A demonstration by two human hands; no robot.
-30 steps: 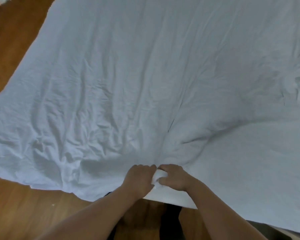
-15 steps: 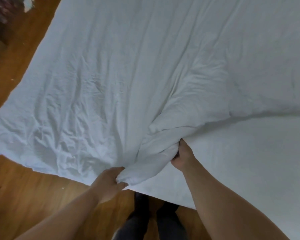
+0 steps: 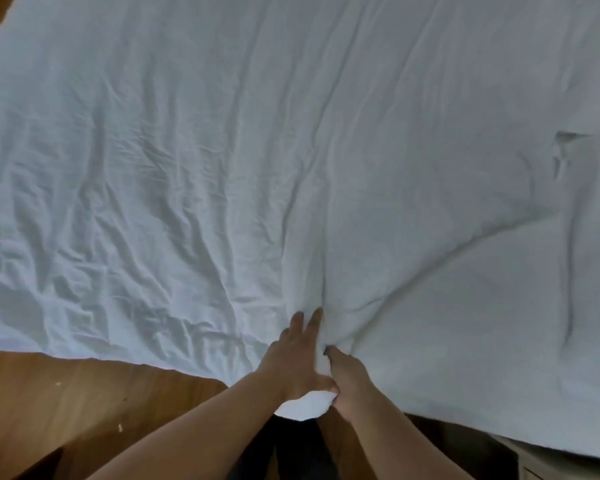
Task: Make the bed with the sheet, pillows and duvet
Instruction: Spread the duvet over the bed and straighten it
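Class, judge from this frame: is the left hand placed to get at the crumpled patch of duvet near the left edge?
Probably yes. The left hand lies flat on the duvet, fingers straight, and nothing lies between it and the crumpled patch. The right hand grips a fold beside it.

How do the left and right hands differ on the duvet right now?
The left hand lies flat with fingers stretched forward along the duvet; the right hand is curled, pinching a fold. The left hand reaches farther onto the bed than the right hand. Both sit together at the near edge, a bulge of white fabric between them.
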